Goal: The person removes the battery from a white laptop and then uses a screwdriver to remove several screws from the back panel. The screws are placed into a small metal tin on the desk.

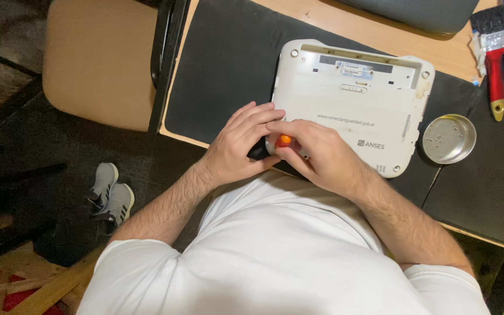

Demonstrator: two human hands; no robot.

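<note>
A white laptop [354, 105] lies underside up on a black mat [223, 64] on the table. At its near left corner both hands meet: the left hand [241, 146] and the right hand [316, 153] are closed together around an orange-and-black screwdriver [276, 143]. A small metal dish [449, 138] sits just right of the laptop, a red-handled paintbrush [494, 58] beyond.

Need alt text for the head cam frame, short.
Seen from above, a person's left hand and right hand grip an orange-and-black tool at the near edge of an upturned white laptop on a black mat. A round metal dish sits beside it.
</note>
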